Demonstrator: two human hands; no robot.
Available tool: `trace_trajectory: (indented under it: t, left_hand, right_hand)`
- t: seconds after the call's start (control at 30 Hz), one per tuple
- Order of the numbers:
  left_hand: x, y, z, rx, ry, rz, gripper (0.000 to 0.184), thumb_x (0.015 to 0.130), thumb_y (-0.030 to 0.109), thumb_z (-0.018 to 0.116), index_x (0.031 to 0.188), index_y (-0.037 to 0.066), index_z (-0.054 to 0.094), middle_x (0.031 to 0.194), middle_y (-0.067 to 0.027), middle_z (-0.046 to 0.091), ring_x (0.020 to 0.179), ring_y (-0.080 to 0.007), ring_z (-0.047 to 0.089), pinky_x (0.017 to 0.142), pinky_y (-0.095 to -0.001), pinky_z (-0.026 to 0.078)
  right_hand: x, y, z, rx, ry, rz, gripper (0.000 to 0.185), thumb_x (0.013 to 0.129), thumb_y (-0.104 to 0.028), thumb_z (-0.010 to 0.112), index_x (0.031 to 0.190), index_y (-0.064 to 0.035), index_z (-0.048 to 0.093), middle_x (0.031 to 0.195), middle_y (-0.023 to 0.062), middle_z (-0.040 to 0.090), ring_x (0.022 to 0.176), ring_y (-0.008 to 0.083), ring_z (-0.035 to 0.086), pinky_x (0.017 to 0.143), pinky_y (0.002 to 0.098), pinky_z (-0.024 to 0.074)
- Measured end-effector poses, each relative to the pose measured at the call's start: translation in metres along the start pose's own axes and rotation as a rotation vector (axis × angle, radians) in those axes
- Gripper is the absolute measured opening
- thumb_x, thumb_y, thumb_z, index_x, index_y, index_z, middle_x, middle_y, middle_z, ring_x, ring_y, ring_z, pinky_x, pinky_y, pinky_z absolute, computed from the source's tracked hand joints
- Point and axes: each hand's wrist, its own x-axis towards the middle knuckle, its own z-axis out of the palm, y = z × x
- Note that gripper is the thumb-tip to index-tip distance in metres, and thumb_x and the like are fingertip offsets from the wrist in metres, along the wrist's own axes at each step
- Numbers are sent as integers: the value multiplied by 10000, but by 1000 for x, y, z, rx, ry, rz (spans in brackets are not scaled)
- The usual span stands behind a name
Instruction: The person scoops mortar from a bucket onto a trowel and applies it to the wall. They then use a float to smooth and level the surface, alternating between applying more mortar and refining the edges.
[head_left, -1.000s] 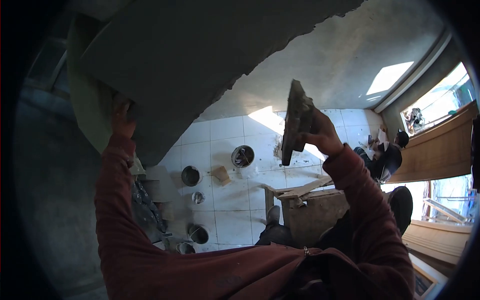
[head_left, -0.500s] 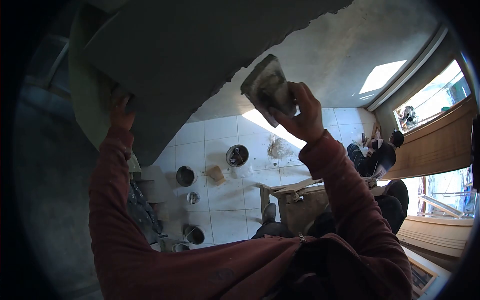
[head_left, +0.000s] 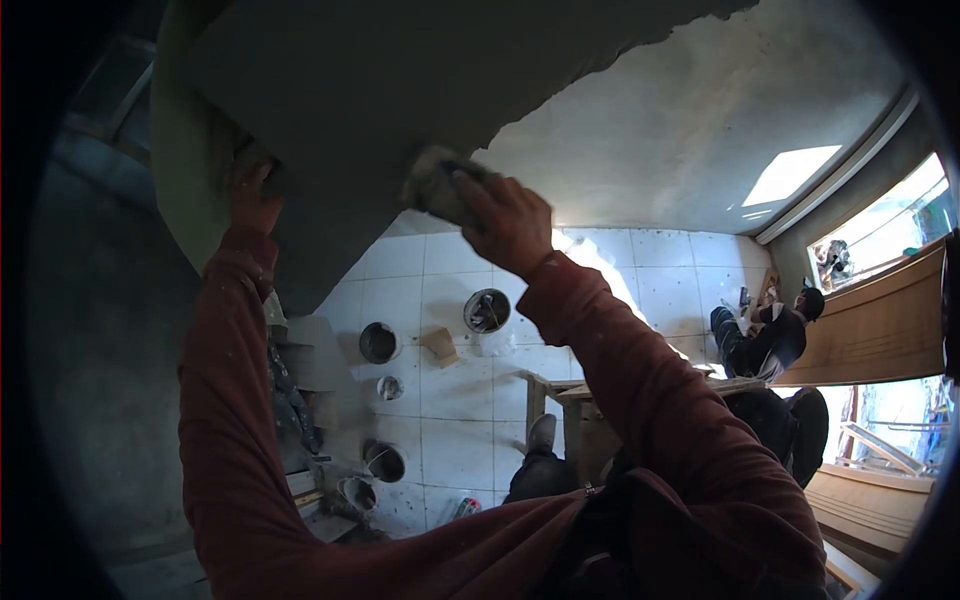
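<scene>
We log the right hand (head_left: 508,222) closed round one end of a plaster-smeared, block-shaped pad (head_left: 437,185), fingers laid over its near side; we cannot tell whether the pad is sponge, wood or foam. The pad lies up and to the left of that hand in the head view, its long axis slanting from upper left to lower right, roughly in line with the right forearm (head_left: 620,335). Key relation: the pad overlaps the ragged edge of the dark grey coat (head_left: 340,110), most of it on the coat's side, with the paler wall (head_left: 650,130) off to the right. Whether its face touches the coat or stands just clear, we cannot tell. The right hand is the nearer one by its own grip; the left hand (head_left: 256,195) is well apart, at the coat's far side beside a pale green strip (head_left: 180,190). Its fingers are partly lost in shadow, so we cannot tell whether they grip anything. Below, we note buckets (head_left: 385,462) on the tiled floor (head_left: 458,397) and a co-worker (head_left: 782,335) well apart at the right.
</scene>
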Motion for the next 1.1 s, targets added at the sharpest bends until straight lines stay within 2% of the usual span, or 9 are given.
trace_trajectory:
  t: [0.13, 0.4, 0.53, 0.63, 0.7, 0.8, 1.0, 1.07, 1.1]
  left_hand:
    - [1, 6, -10, 44, -15, -13, 511, 606, 169, 634, 1110, 107, 574, 1112, -143, 572, 1064, -327, 511, 917, -400, 408]
    - [4, -4, -15, 79, -80, -53, 505, 623, 156, 609, 1121, 95, 556, 1160, -123, 548, 1114, -326, 483, 930, -394, 394]
    - [2, -22, -10, 70, -72, 30, 515, 622, 155, 602, 1131, 95, 544, 1152, -126, 550, 1100, -331, 491, 918, -399, 399]
    - [7, -28, -20, 278, -55, 124, 519, 623, 154, 601, 1134, 96, 538, 1158, -121, 546, 1086, -330, 501, 905, -395, 408]
    - [7, -27, -27, 134, -276, -113, 517, 640, 167, 601, 1148, 97, 532, 1178, -141, 531, 1086, -339, 501, 915, -374, 401]
    - [6, -24, -31, 79, -281, -165, 510, 658, 145, 592, 1157, 65, 522, 1183, -146, 528, 1086, -300, 517, 915, -338, 395]
    - [3, -61, -26, -211, -258, -353, 509, 669, 65, 577, 1167, -10, 503, 1167, -107, 539, 1063, -189, 517, 905, -305, 392]
    - [6, -60, -31, -173, -286, -309, 510, 673, 45, 570, 1173, -16, 497, 1173, -109, 534, 1074, -194, 508, 923, -306, 379]
    - [7, -62, -31, -143, -304, -276, 510, 677, 25, 563, 1180, -22, 492, 1180, -112, 528, 1086, -199, 500, 940, -307, 367]
  right_hand:
    - [-32, -23, 64, 150, -173, 21, 503, 618, -144, 638, 1114, -146, 549, 918, 61, 538, 821, 241, 576, 639, 383, 494]
    - [-19, -5, 22, 235, 388, 279, 582, 542, -120, 686, 1111, -177, 577, 858, 56, 519, 746, 254, 552, 604, 359, 471]
    - [-19, -17, 59, 287, 200, 129, 560, 562, -103, 681, 1109, -181, 591, 884, 55, 562, 775, 255, 566, 656, 376, 477]
    - [-67, -38, 104, 470, -9, 273, 507, 574, -136, 703, 1065, -163, 577, 872, 54, 529, 756, 255, 551, 636, 360, 465]
    - [-87, -34, 90, 892, 251, 566, 482, 614, -155, 712, 1064, -89, 555, 926, 86, 544, 805, 269, 564, 684, 342, 468]
    - [-73, -14, 84, 908, 492, 803, 507, 679, -167, 696, 1113, -14, 485, 969, 141, 538, 874, 279, 556, 749, 338, 447]
    - [-26, 23, 64, 939, 579, 711, 530, 694, -223, 693, 1119, -8, 460, 994, 168, 526, 890, 316, 537, 774, 370, 430]
    - [-18, 25, 65, 859, 566, 606, 524, 744, -146, 689, 1182, 0, 440, 1006, 111, 540, 907, 182, 556, 732, 307, 484]
    - [-14, 23, 67, 859, 582, 581, 533, 726, -165, 700, 1167, -5, 446, 992, 114, 541, 901, 200, 555, 712, 325, 482]
